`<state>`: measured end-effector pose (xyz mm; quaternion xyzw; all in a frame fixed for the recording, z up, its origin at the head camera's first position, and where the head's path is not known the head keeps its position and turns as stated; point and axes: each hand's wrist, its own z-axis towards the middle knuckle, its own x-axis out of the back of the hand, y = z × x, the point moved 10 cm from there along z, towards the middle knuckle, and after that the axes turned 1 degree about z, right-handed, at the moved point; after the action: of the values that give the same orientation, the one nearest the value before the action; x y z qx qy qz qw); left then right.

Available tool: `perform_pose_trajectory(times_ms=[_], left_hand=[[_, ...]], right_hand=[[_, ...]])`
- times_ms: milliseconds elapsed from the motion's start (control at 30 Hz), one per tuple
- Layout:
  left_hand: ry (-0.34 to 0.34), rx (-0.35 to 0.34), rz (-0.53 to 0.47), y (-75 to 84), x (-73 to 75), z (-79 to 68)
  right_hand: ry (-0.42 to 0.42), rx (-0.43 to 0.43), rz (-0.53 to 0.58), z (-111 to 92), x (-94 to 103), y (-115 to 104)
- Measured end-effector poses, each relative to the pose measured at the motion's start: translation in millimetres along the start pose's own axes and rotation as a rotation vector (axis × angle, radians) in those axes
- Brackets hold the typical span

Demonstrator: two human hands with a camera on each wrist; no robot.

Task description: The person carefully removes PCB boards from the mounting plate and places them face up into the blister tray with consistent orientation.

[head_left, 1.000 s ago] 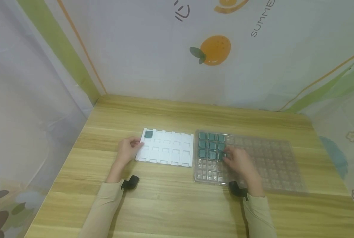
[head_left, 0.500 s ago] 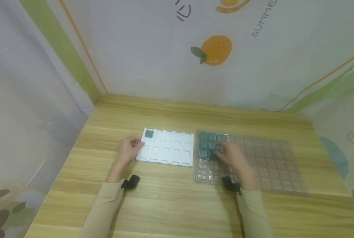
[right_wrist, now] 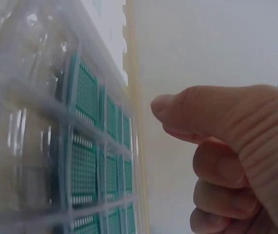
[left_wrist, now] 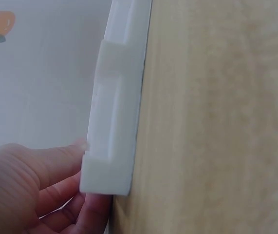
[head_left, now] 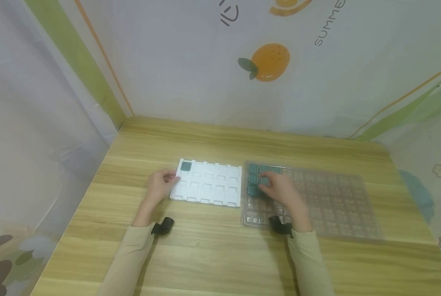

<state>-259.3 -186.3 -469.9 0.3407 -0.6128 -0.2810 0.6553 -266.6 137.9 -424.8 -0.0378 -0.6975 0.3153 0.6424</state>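
My left hand pinches the left edge of a white plastic tray between thumb and fingers. The left wrist view shows the thumb on top of the tray's rim and the fingers below. A small green circuit board sits in its far left pocket. My right hand is over the clear compartment tray, thumb and index fingertips close together and the other fingers curled. In the right wrist view nothing shows between them. Beside that hand, small green circuit boards stand in rows in their compartments.
The two trays lie side by side on a wood-grain table, a narrow gap between them. A printed curtain hangs behind the table. Black camera mounts stick out from both wrists.
My right hand has moved left over the clear tray, from the third column of green circuit boards to around the second. The left hand and the white tray have stayed in place.
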Motion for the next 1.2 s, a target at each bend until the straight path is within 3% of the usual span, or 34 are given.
perform_pose_trajectory(times_ms=[233, 467, 833, 1200], left_hand=[[0.002, -0.003, -0.003, 0.3, 0.0, -0.2], [0.010, -0.012, -0.002, 0.1, 0.2, 0.1], [0.011, -0.014, 0.002, 1.0, 0.5, 0.1], [0.004, -0.004, -0.010, 1.2, 0.4, -0.3]], right_hand=[[0.019, 0.038, -0.029, 4.7, -1.6, -10.6], [0.001, 0.033, 0.024, 10.8, -7.9, -15.9], [0.011, 0.086, 0.017, 21.9, -14.7, -38.8], [-0.022, 0.060, 0.035, 34.8, -23.9, -56.6]])
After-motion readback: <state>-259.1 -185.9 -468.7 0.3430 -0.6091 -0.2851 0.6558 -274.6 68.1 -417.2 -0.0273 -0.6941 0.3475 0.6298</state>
